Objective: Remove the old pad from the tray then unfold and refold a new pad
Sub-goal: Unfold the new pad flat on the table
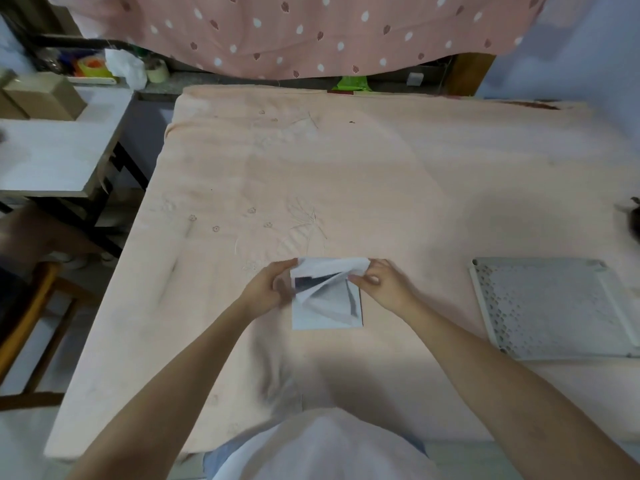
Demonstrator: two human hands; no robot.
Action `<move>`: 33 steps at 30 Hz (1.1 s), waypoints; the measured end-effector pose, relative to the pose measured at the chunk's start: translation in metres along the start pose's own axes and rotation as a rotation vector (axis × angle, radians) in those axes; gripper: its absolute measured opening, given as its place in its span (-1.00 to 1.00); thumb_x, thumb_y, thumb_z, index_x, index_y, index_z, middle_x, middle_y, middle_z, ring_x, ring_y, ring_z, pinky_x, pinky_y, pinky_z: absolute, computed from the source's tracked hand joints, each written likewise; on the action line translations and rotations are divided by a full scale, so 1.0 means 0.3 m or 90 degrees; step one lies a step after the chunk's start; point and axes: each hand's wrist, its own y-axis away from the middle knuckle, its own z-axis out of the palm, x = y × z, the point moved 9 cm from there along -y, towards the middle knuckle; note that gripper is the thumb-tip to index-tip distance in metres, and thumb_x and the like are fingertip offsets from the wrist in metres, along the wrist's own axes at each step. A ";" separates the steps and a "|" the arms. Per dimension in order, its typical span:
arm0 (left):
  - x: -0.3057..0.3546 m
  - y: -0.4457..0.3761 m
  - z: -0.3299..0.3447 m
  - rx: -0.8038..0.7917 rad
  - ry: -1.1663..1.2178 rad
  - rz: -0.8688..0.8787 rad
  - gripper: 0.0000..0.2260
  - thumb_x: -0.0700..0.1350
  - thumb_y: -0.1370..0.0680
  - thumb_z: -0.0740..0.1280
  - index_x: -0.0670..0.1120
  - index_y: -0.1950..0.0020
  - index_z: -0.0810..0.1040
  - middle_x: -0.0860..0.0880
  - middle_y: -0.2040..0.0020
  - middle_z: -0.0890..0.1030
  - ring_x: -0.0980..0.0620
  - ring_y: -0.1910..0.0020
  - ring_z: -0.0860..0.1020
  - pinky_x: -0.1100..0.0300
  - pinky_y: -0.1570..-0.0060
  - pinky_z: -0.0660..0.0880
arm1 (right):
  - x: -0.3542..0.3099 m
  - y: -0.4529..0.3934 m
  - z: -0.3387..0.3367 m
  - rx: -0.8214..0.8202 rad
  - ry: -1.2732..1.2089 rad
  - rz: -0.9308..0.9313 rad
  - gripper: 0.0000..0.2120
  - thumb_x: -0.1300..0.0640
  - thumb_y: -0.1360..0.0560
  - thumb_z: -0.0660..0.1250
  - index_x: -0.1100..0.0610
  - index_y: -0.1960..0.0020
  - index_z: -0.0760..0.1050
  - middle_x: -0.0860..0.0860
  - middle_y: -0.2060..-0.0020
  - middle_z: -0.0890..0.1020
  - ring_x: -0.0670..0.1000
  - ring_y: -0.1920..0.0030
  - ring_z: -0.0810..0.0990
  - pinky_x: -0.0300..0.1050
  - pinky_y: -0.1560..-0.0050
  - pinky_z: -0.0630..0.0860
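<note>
Start with the tray: it lies flat on the pink tablecloth at the near right of the table, a pale grey rectangle with a raised rim and a floor pierced with small holes. Nothing lies in it; you can see the perforated floor from rim to rim.

Your new pad sits near the middle of the table's near half, well to the left of the tray and apart from it. It is a white folded square, with its near edge flat on the cloth and its far layers lifted and parted, so that dark shadowed folds show inside.

Your left hand is at the pad's far left corner, fingers curled round the raised top layer and gripping it. Your right hand is at the far right corner, thumb and fingertips pinching the same lifted edge. The pad lies between your two hands, its top edge stretched from one to the other, with both forearms reaching in from the near side.

Beyond the table's far edge hangs a pink curtain dotted with white spots. To the far left stands a white side table with a brown cardboard box on it, and behind that a shelf with a roll of tape and some brightly coloured items too blurred to name. A wooden chair stands at the near left.
</note>
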 end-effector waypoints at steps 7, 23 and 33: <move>0.050 -0.069 0.013 -0.001 0.172 -0.011 -0.83 -0.18 -0.52 0.35 0.10 0.05 0.61 0.15 0.04 0.61 0.31 0.06 0.55 0.59 0.15 0.37 | 0.089 -0.054 0.040 -0.010 -0.352 0.195 -0.81 0.12 -0.50 0.37 0.24 0.02 0.63 0.07 0.06 0.68 -0.07 0.06 0.58 -0.18 -0.01 0.46; 0.064 -0.497 -0.054 0.092 0.151 -0.160 -0.71 -0.17 -0.57 0.30 -0.06 0.36 0.38 0.02 0.39 0.48 0.06 0.41 0.44 0.33 0.49 0.34 | 0.201 -0.407 -0.004 0.108 -0.403 0.295 -0.83 0.39 -0.41 0.42 0.25 0.05 0.49 0.30 0.03 0.64 -0.08 0.29 0.61 -0.22 0.25 0.54; 0.021 -0.683 -0.109 0.138 -0.154 -0.220 -0.72 0.02 -0.53 0.29 -0.03 0.31 0.33 0.02 0.31 0.47 -0.04 0.25 0.46 0.20 0.36 0.29 | 0.258 -0.628 -0.024 0.119 -0.189 0.315 -0.72 0.20 -0.36 0.51 0.10 0.23 0.37 0.00 0.38 0.48 0.01 0.34 0.43 -0.35 0.46 0.28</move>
